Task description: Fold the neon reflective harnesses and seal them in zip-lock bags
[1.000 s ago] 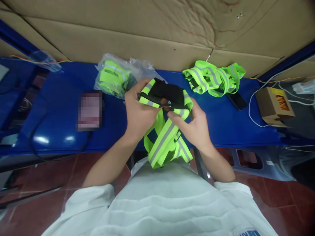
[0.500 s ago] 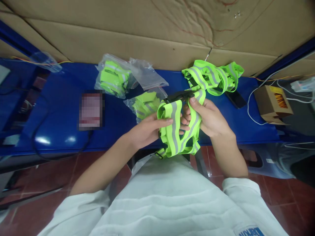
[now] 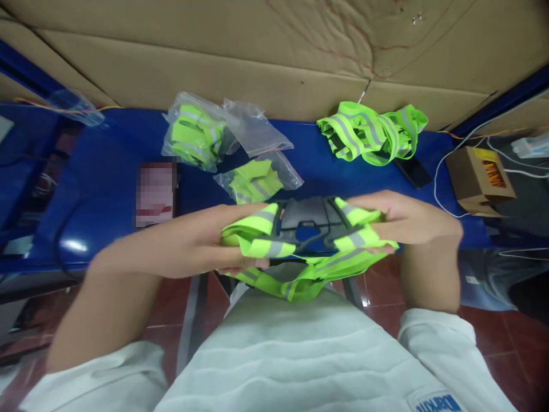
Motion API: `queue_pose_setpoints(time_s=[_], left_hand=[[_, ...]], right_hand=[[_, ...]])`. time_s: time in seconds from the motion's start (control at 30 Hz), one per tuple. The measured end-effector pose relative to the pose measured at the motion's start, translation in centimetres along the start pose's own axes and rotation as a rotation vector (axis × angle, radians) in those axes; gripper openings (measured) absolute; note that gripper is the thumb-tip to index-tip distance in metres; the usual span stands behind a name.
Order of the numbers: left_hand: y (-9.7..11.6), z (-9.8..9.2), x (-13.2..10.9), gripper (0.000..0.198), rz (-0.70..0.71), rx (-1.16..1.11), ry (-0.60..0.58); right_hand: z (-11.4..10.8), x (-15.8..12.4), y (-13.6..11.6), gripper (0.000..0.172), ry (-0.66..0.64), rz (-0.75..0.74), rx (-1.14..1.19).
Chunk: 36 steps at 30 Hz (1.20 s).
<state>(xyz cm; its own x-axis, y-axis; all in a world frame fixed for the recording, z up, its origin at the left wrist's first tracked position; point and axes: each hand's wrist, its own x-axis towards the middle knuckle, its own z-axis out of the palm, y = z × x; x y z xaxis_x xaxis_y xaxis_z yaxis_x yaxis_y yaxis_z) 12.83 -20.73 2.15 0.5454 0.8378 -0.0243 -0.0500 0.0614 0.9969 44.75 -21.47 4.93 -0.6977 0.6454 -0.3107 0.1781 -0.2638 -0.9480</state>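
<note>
Between my two hands, over the bench's front edge, stretches a reflective strap harness, yellow-green with grey stripes. My left hand is closed around its folded straps on one side, and my right hand grips the other side. A black plastic piece with a gap in it faces up between the hands, with strap ends joined to both its sides. Lower loops of the harness hang close to my shirt. Some fingers are hidden behind the webbing and slightly blurred.
On the blue bench lie a bagged harness, another bagged bundle, a clear plastic bag and a loose heap of straps. A dark phone and a cardboard box are at right, a blurred-out item at left.
My hands have moved apart and turned the harness. Its black piece, earlier near the top by my right hand, now lies level between both hands. The bench items stay put.
</note>
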Motion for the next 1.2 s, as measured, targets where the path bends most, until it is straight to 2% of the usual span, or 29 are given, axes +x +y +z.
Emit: queue_pose_setpoints(time_s=[0.07,0.2,0.33,0.47,0.53,0.63,0.7,0.83,0.9,1.0,1.07,1.13,1.17,1.2], left_hand=[[0.1,0.9,1.1,0.044,-0.017,-0.008,0.015],[-0.4,1.8,2.1,0.048,-0.081,-0.073,-0.004],[-1.8,1.9,1.5,0.048,-0.199,-0.218,-0.113],[-3.0,2.9,1.4,0.051,-0.229,-0.283,-0.055],[-3.6,3.4,1.5,0.050,-0.187,-0.192,0.024],[-4.5,3.9,1.4,0.044,-0.081,0.094,0.209],[-5.1,3.8,1.4,0.041,-0.018,0.190,0.243],[-6.0,3.8,1.6,0.041,0.040,0.139,0.157],[-6.3,4.0,1.9,0.046,-0.005,0.063,0.123],[-6.8,4.3,2.4,0.048,-0.087,-0.075,0.117],[-6.9,4.2,2.7,0.043,-0.074,-0.075,0.126],[-6.9,4.0,2.8,0.039,-0.045,-0.021,0.077],[-6.7,3.9,2.8,0.037,-0.034,0.012,0.036],[-6.6,3.8,2.8,0.034,-0.028,0.045,-0.001]], right_hand=[[0.9,1.1,1.2,0.030,0.138,-0.101,0.064],[3.0,2.9,3.3,0.031,0.309,-0.179,0.101],[4.7,3.7,4.3,0.045,0.534,-0.232,-0.035],[6.1,4.3,5.0,0.045,0.765,-0.298,-0.218],[6.7,4.4,5.3,0.040,0.772,-0.303,-0.242],[7.2,4.6,5.7,0.040,0.725,-0.282,-0.211],[7.2,4.7,6.0,0.045,0.710,-0.276,-0.195],[6.8,5.1,6.7,0.051,0.666,-0.257,-0.210],[6.6,5.4,6.9,0.049,0.643,-0.278,-0.265],[6.5,5.2,6.7,0.048,0.636,-0.284,-0.492],[6.4,4.5,6.0,0.062,0.705,-0.267,-0.660],[6.4,3.6,4.7,0.090,0.779,-0.280,-0.776],[6.3,3.2,4.0,0.096,0.788,-0.295,-0.824],[6.2,2.9,3.2,0.092,0.765,-0.302,-0.871]])
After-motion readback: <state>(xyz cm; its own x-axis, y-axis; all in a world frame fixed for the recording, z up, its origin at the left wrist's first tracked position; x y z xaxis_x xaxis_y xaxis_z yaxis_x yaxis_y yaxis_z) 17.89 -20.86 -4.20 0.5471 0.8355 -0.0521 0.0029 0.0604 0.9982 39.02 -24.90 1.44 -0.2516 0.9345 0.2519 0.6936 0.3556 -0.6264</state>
